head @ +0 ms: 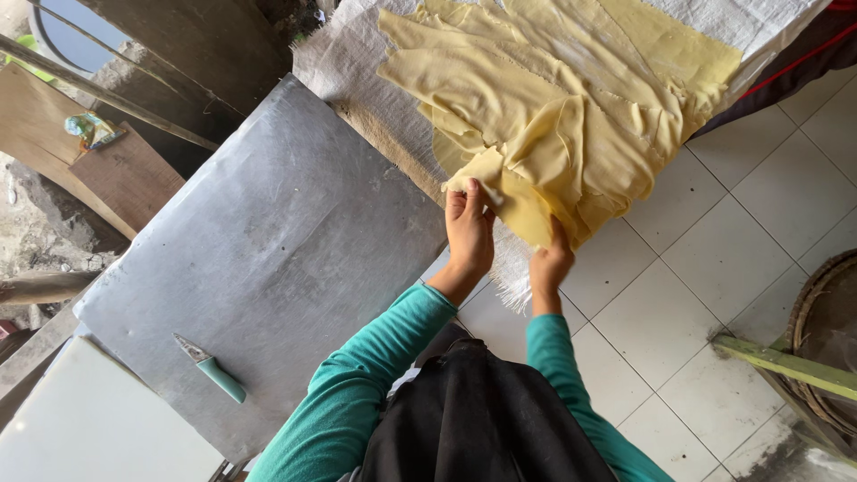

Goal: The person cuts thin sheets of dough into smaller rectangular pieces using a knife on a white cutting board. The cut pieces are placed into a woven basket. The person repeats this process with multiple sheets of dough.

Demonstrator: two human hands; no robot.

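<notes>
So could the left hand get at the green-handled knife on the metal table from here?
Probably yes: the knife lies alone on the bare metal table, nothing between, but the left hand first has to let go of the yellow sheets.

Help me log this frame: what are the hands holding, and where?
Both the left hand and the right hand grip the near, hanging edge of the thin yellow sheets.

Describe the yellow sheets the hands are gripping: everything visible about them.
The yellow sheets are thin, limp, dough-like layers, pale yellow, piled overlapping and crumpled on a white woven sack. Edges look torn and uneven. The near edge folds and droops over the sack's side. The left hand pinches a corner; the right hand grips the hanging fold from below.
</notes>
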